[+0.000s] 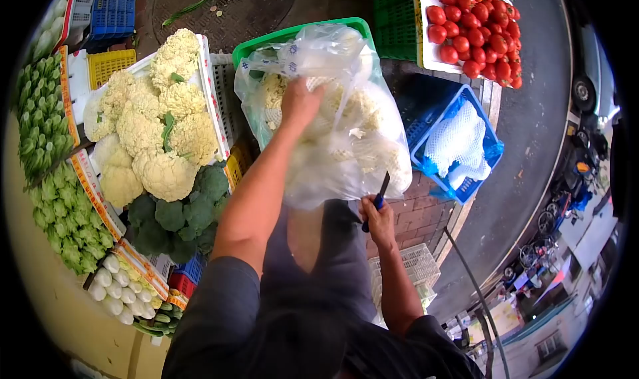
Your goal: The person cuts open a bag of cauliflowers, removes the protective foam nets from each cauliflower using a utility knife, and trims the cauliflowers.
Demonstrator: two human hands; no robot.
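Observation:
A large clear plastic bag (346,139) holding several cauliflowers (369,109), some in white foam nets, lies over a green crate (253,44) in front of me. My left hand (303,103) reaches to the bag's opening, its fingers curled against the plastic; the fingertips are partly hidden. In my right hand (379,220), by the lower right corner of the bag, is a knife (380,199) with a dark blade pointing up and a blue and black handle. The fingers wrap round that handle.
Left of the bag stand piled cauliflowers (163,169) and broccoli (183,212), with leafy greens (66,216) beyond. Tomatoes (474,29) sit in a white box at upper right. A blue crate (426,102) holds white foam nets (459,139). A road (526,146) runs along the right.

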